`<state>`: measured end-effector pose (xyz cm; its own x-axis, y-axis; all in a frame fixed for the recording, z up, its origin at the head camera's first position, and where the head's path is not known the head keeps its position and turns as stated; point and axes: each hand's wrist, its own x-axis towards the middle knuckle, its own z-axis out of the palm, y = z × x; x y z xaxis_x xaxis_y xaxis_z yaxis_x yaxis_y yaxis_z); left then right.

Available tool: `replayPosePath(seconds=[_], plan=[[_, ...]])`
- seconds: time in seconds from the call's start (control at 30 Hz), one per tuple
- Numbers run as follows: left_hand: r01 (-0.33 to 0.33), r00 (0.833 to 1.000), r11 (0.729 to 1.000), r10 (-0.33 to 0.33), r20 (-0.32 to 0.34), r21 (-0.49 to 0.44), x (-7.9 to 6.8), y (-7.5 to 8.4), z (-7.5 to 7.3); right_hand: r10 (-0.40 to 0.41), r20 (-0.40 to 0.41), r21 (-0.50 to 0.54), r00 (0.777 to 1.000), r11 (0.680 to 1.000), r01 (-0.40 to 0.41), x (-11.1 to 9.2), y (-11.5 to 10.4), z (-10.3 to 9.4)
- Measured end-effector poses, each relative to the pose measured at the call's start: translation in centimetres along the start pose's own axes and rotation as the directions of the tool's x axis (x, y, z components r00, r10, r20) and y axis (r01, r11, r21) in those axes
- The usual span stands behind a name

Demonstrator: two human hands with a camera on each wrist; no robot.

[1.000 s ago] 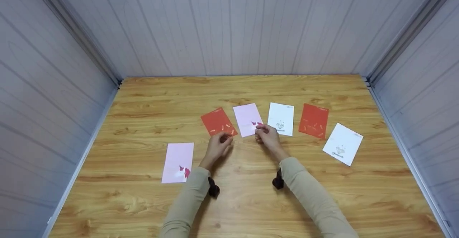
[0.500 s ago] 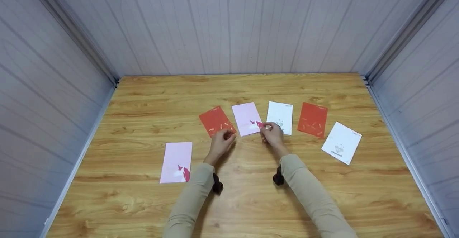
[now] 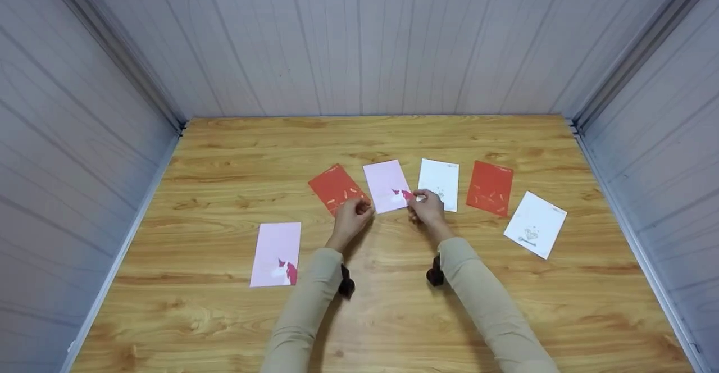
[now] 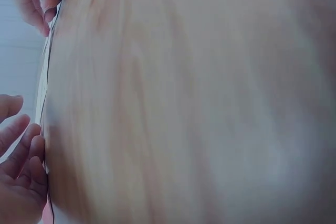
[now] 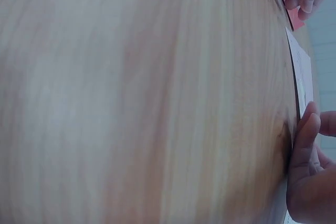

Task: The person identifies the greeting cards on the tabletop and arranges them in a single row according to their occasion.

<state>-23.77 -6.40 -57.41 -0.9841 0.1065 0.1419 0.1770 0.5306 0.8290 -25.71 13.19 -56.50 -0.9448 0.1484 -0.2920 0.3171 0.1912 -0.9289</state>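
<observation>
My left hand [image 3: 351, 219] rests at the lower right corner of the tilted red card [image 3: 335, 186]. Its fingertips touch the table side of that corner, bent and loose, with the thumb apart in the left wrist view. At the lower right corner of the pink card [image 3: 386, 185] with a magenta print, my right hand [image 3: 428, 209] lays its fingertips on the card's edge. That hand also covers the bottom left of a white card [image 3: 440, 176]. In the right wrist view its fingers [image 5: 304, 135] lie low along the table by the pink card [image 5: 300, 69].
Another red card [image 3: 490, 187] and a white card with a heart-shaped print [image 3: 535, 224] lie to the right. A second pink card [image 3: 275, 254] is left of the left forearm. Pale panelled walls [image 3: 359, 41] enclose the wooden table [image 3: 387, 328] on three sides.
My left hand has shifted slightly right and forward, and the red card beneath it has turned a little anticlockwise. My right hand moved slightly right and uncovered the pink card's corner print.
</observation>
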Motion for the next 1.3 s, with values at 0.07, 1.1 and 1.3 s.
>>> replayPosePath(seconds=[0.07,1.1,1.3], plan=[[-0.002,1.000,1.000,0.002,-0.001,0.011,0.2,0.0,0.1,0.007,0.007,-0.014,1.000,1.000,-0.007,0.0,0.0,0.0],[0.019,0.999,0.958,-0.032,0.040,0.286,1.6,0.6,1.1,0.076,0.047,0.043,0.996,0.996,-0.078,0.1,-0.8,0.2],[0.002,0.999,0.965,-0.013,0.040,0.261,1.6,0.5,1.1,0.084,0.018,0.032,0.996,0.996,-0.085,0.2,-0.8,0.0]])
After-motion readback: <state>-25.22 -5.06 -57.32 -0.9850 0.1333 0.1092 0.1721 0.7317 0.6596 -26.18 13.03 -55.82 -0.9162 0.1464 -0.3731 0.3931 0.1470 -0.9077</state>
